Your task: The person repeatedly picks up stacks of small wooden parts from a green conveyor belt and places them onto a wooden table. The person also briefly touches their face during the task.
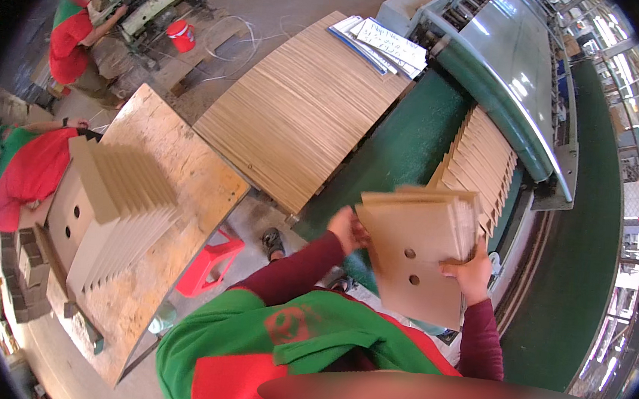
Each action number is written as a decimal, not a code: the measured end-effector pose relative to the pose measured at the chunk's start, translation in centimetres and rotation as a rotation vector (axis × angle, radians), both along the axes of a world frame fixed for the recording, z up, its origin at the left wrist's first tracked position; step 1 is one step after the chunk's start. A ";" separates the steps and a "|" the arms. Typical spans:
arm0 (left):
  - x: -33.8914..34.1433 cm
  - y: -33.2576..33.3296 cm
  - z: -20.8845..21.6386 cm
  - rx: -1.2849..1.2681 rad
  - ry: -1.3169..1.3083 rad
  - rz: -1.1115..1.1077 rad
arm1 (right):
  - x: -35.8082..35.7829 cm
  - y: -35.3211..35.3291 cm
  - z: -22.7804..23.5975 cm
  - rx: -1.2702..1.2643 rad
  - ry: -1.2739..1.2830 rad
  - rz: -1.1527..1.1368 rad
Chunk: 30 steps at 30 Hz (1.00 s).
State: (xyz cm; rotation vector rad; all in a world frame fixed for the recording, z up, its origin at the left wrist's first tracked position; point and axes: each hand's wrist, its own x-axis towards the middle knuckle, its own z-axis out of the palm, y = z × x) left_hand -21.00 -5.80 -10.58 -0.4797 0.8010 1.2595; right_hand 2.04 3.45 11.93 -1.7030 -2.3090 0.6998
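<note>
A small stack of brown cardboard sheets (413, 244), with two round holes in its front sheet, is tilted up before me. My right hand (471, 274) grips its right edge, the thumb laid across the front face. At the opposite edge, my left hand (348, 230) has its fingers curled round the side, partly hidden and slightly blurred. Just beyond the stack, an overlapping row of cardboard sheets (480, 156) lies on a green conveyor belt (381, 178), reaching back under the machine's roller (491, 112).
A broad stack of cardboard (297, 100) stands ahead, topped with papers (388, 44). On the wooden table (204, 183) at left, fanned cardboard pieces (119, 221) stand near a person in red and green (32, 173). A red stool (209, 266) is below. Another person (73, 41) works farther back.
</note>
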 end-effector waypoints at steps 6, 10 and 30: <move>-24.9 5.0 12.6 0.605 0.778 0.396 | -14.6 0.4 -0.6 0.120 0.973 0.162; -35.5 5.1 12.3 0.276 1.111 0.165 | -23.6 2.0 -8.8 -0.112 1.125 0.159; -14.5 -9.9 7.4 0.368 1.437 -0.367 | -3.7 -10.1 -10.4 0.293 0.495 0.396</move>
